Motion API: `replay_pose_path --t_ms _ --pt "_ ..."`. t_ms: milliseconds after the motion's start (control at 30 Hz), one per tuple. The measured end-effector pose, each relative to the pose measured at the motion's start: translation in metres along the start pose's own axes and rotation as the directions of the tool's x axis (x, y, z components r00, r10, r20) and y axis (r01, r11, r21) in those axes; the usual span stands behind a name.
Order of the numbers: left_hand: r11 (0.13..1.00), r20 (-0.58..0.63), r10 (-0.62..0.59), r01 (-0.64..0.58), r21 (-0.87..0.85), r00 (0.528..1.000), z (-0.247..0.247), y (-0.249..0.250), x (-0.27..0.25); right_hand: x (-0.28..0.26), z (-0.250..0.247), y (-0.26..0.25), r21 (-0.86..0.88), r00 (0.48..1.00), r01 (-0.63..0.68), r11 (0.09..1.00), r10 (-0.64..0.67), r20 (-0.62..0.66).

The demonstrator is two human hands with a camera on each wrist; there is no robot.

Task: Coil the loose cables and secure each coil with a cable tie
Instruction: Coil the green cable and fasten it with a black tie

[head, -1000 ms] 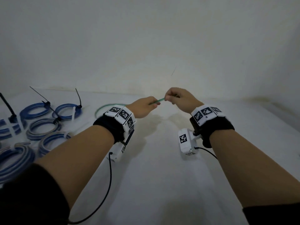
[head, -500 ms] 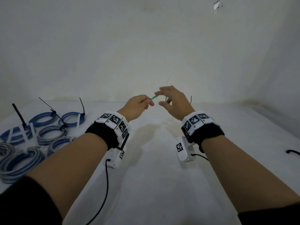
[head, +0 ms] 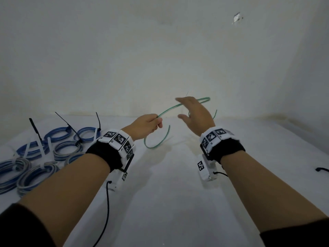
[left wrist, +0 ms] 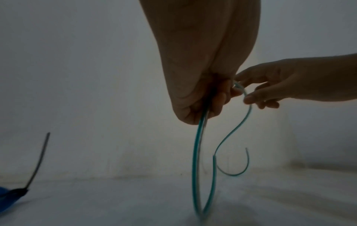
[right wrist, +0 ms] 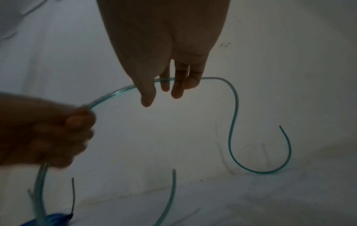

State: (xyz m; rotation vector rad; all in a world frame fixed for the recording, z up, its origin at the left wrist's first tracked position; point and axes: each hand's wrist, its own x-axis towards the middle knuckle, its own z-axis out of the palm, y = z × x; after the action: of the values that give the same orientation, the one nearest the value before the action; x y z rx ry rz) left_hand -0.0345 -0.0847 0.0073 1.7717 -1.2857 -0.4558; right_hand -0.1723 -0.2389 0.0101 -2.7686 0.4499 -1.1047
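Note:
A thin green cable (head: 167,110) runs through my left hand (head: 157,122), which grips it in a fist above the white table (head: 169,193). Below that fist a short loop of the cable (left wrist: 195,168) hangs down, its free end curling up. From the fist the cable (right wrist: 234,97) arcs up to the right, passes behind the straight fingers (right wrist: 179,85) of my right hand (head: 179,107), then drops in an S-curve to a second free end. My right hand (left wrist: 243,88) is spread, touching the cable without closing on it.
Several blue and grey coils (head: 58,134) tied with black and white cable ties lie at the table's left. One black tie tail (left wrist: 38,159) sticks up there. A black cord end (head: 322,169) shows at the right edge. A plain wall stands close behind.
My right hand has released its pinch on the cable and spread its fingers, shifting up and right. The left hand has risen, and the cable now arcs between both hands.

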Motion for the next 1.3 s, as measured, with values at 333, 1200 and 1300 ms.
replay_pose_path --t_ms 333,1200,1300 --pt "0.979 0.114 0.002 0.021 -0.201 0.993 -0.002 0.012 -0.007 0.019 -0.025 -0.006 0.217 0.901 -0.179 0.959 0.249 -0.355" --pt "0.750 -0.106 0.114 -0.156 -0.643 0.988 0.002 0.055 -0.015 -0.008 -0.017 -0.010 0.452 0.886 -0.394 0.800 0.462 -0.047" --pt "0.692 -0.141 0.134 -0.194 -0.695 0.981 0.004 0.069 -0.013 -0.019 -0.003 -0.014 0.372 0.897 -0.410 0.833 0.441 0.002"
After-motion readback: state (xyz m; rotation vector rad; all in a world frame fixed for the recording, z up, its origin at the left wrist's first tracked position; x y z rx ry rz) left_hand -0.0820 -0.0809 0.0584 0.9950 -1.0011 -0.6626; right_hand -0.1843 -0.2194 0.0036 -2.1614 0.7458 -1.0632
